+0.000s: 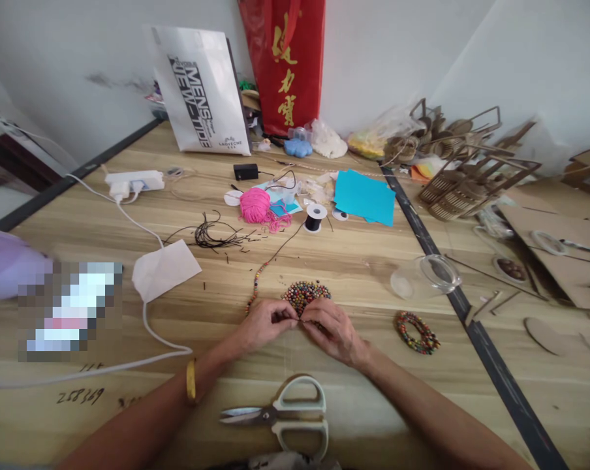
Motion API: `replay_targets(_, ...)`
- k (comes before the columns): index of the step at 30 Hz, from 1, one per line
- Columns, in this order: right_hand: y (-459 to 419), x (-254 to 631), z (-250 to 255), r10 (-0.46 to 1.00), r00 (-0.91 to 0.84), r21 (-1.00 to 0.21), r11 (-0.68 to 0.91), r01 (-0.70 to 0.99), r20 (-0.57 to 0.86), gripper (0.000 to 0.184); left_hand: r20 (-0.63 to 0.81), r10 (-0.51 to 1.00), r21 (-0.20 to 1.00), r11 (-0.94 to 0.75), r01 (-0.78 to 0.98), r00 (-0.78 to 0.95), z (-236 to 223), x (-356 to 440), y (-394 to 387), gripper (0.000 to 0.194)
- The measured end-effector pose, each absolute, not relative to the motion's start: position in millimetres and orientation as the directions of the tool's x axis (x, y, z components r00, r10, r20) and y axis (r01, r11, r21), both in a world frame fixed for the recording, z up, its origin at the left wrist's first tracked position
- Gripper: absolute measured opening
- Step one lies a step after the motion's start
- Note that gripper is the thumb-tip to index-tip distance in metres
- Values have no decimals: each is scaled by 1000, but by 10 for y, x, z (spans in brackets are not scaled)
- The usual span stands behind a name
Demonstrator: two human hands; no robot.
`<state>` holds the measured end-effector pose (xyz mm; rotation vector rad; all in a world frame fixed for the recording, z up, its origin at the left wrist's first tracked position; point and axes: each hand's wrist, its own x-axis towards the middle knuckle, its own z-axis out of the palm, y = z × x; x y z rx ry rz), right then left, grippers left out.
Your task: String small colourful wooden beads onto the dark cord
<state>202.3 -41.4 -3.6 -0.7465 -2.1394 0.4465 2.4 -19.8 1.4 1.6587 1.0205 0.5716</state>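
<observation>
A pile of small multicoloured beads [307,292] lies on the wooden table just beyond my hands. A black cord runs from a spool [313,219] toward me and carries a row of threaded beads [256,284] that passes behind my left hand. My left hand [270,323] is closed in a pinch, most likely on the cord's end. My right hand [331,329] meets it fingertip to fingertip, also pinching; whatever sits between these fingers is too small to make out. White-handled scissors [295,412] lie partly spread on the table nearest me.
A coiled beaded string [417,333] and a clear plastic jar [427,277] are on the right. Black cord pieces [209,234], pink yarn [254,205] and blue sheets [364,198] lie farther back. A white cable [151,326] crosses the left side. Small wooden baskets [454,194] stand back right.
</observation>
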Motion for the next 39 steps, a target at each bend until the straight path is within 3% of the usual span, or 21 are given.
replay_targets(39, -411, 2019, -51, 647, -527, -579, 751, 317, 551, 13, -115, 833, 962, -42, 270, 540, 7, 5, -192, 12)
